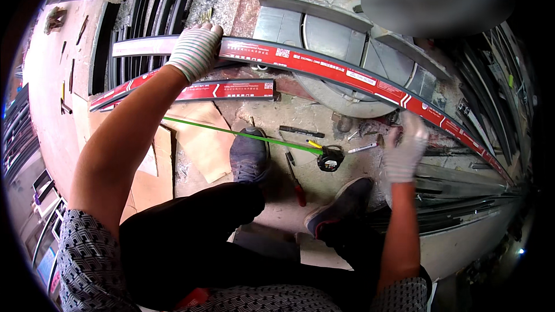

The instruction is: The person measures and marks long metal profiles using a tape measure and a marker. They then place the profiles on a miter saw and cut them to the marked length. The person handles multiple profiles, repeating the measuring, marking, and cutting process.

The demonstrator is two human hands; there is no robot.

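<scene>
A long metal profile [324, 65] with red printed film crosses in front of me, from the left to the far right. My left hand [198, 52], in a white striped glove, is closed round it near its left end. My right hand [406, 149], gloved too, is just below the profile's right part; motion blurs its fingers, and whether it touches the profile I cannot tell. Shorter red-filmed pieces [237, 91] lie beneath the left part. Behind the long profile is a grey metal machine table [332, 37] with a fence and a round plate.
Between my shoes lie a black tape measure [330, 159] with its green blade [231, 131] drawn out left, a black marker [301, 131], a white pen [362, 148] and a red-handled screwdriver [300, 194]. Cardboard [199, 138] lies at left. Dark profiles [162, 6] are stacked behind; more lie at right.
</scene>
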